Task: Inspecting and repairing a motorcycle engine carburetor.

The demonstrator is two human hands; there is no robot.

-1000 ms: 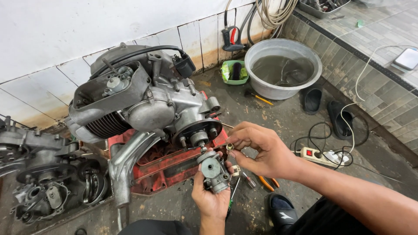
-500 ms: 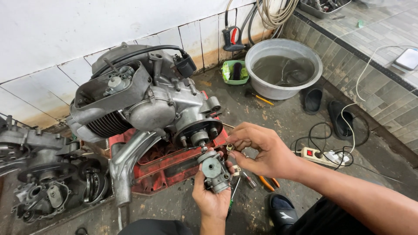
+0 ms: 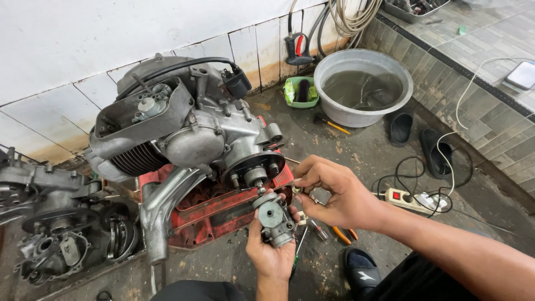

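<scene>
Grey metal carburetor (image 3: 274,218) sits upright in the left hand (image 3: 271,253), fingers wrapped round its lower body. Right hand (image 3: 340,195) is just above and right of it, fingertips pinching a small fitting (image 3: 297,189), with the scooter engine (image 3: 184,131) right behind.

Carburettor (image 3: 273,218), lower centre of the frame: a small grey cast-metal body, held upright in the left hand (image 3: 271,253), its round open bore facing up and toward the camera, with a threaded stub projecting at its top. Small metal part (image 3: 320,195), just right of and above the carburettor: dull silver, pinched in the fingertips of the right hand (image 3: 340,195), close beside the carburettor's top.
</scene>
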